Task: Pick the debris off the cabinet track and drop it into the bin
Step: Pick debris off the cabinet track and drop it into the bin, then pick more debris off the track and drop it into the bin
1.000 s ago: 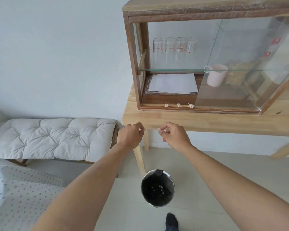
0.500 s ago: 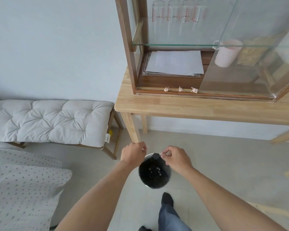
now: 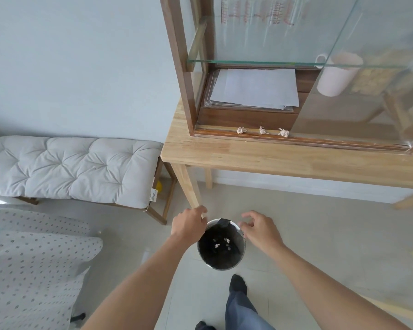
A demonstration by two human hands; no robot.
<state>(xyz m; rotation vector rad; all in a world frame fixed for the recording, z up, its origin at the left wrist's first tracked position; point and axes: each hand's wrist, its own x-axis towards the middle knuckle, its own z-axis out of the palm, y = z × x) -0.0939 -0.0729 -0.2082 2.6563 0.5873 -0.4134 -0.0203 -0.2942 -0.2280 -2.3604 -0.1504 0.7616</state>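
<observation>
Three small pale crumpled bits of debris (image 3: 262,131) lie in a row on the wooden cabinet track (image 3: 320,141) at the open left part of the glass cabinet. A round metal bin (image 3: 240,256) with a black liner stands on the floor below, with several pale bits (image 3: 221,243) inside it. My right hand (image 3: 260,228) hovers over the bin's right rim with fingers spread and nothing in it. My left hand (image 3: 189,223) is at the bin's left rim, fingers curled closed; I cannot see anything in it.
The cabinet stands on a light wooden table (image 3: 284,160) whose leg (image 3: 188,186) comes down just beyond my left hand. A cushioned bench (image 3: 69,167) stands at the left, a dotted fabric (image 3: 34,270) nearer. My leg and foot (image 3: 239,296) are just behind the bin.
Both hands dropped from the table edge to the bin. My right hand, pinched on a pale bit before, now has its fingers spread above the bin.
</observation>
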